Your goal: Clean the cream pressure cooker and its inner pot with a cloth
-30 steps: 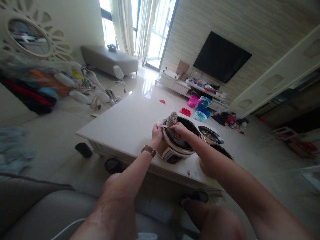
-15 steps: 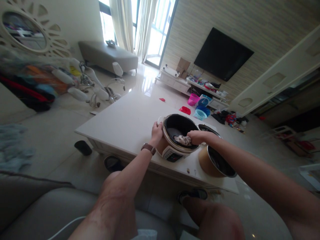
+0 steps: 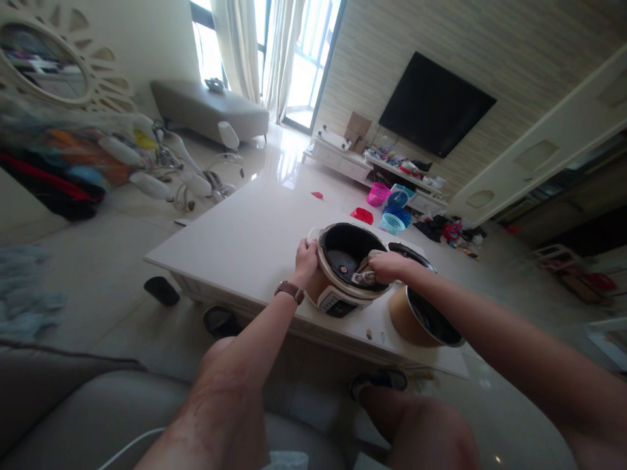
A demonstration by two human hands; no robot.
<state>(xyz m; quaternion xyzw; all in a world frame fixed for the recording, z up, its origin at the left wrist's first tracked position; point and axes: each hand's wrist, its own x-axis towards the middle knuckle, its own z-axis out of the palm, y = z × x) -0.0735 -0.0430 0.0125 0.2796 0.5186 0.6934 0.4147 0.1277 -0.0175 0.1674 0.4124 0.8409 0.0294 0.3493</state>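
Note:
An electric cooker (image 3: 317,290) with a black hollow inside and a front control panel (image 3: 340,307) stands on the white table. My left hand (image 3: 305,261) is closed on the left side of its rim, by a pale handle. Inside the cooker's near right wall, my right hand (image 3: 386,266) grips a bunched patterned cloth (image 3: 364,278). At the cooker's floor a small round metal centre (image 3: 343,269) shows. To the right, a gold-coloured inner pot (image 3: 410,320) lies tilted, partly behind my right forearm. A dark round piece with a shiny edge (image 3: 399,248) is half hidden beyond it.
The white table (image 3: 235,235) extends to the left. Small bits (image 3: 369,334) lie near its front edge. Beyond it on the floor are a red container (image 3: 362,215), a pink basket (image 3: 379,194) and a light-blue basket (image 3: 392,224). A dark bin-like object (image 3: 162,290) is at left.
My right hand has drawn the cloth from the cooker's floor towards its right wall, uncovering the round metal centre. My left hand keeps its hold on the cooker.

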